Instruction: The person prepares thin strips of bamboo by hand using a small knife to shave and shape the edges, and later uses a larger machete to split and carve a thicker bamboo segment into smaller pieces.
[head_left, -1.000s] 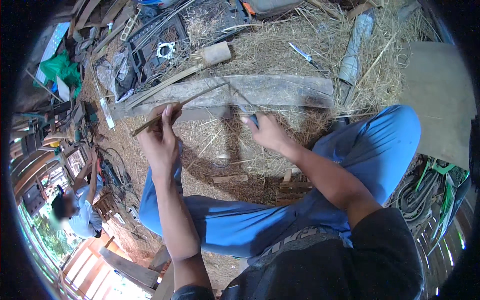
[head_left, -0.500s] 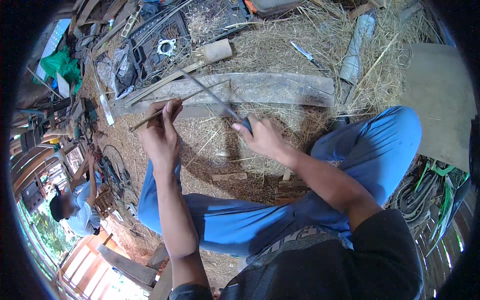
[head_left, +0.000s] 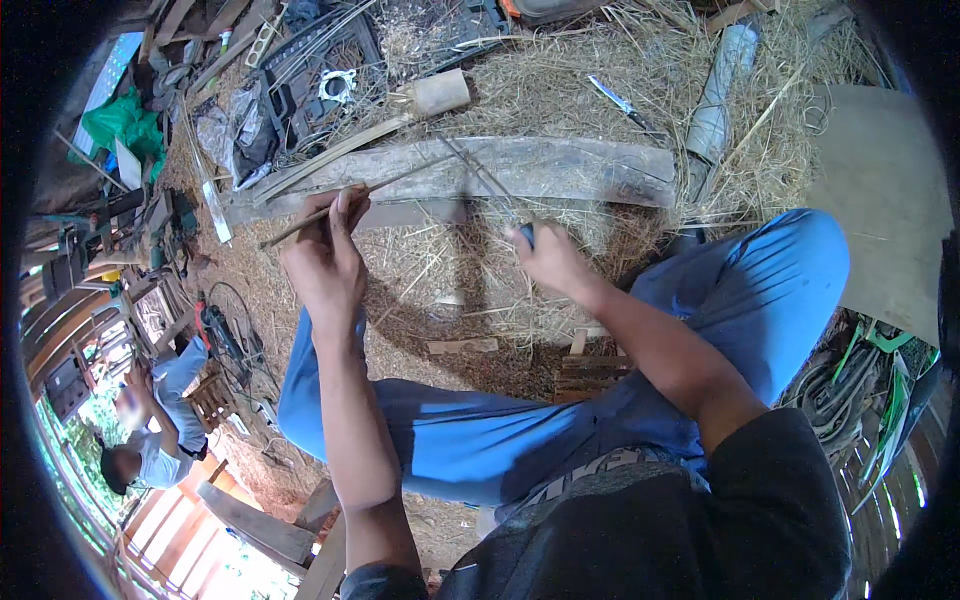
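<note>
My left hand [head_left: 328, 250] is closed around a thin brown stick [head_left: 408, 176], pinched between thumb and fingers. The stick slants up to the right, and its short end sticks out left of my hand. To the right, my right hand [head_left: 560, 265] grips the dark handle of a long, narrow metal tool [head_left: 487, 180]. The tool's shaft is smeared by motion, so I cannot tell whether it is a file or a blade. It points up and left, its tip near the stick's far end. Beneath both lies a weathered wooden plank [head_left: 570, 168] on straw.
Beyond the plank lie a knife [head_left: 622, 102], a wooden cylinder [head_left: 441, 93], a grey tube [head_left: 722, 95] and a toothed metal ring [head_left: 337, 86]. A flat grey sheet [head_left: 880, 200] is at the right. Another person [head_left: 165, 440] sits at the lower left, near a power tool [head_left: 218, 328].
My right hand has moved to the right with the tool, drawing its shaft back away from my left hand. My left hand and the stick have hardly moved. The other person's posture has shifted.
</note>
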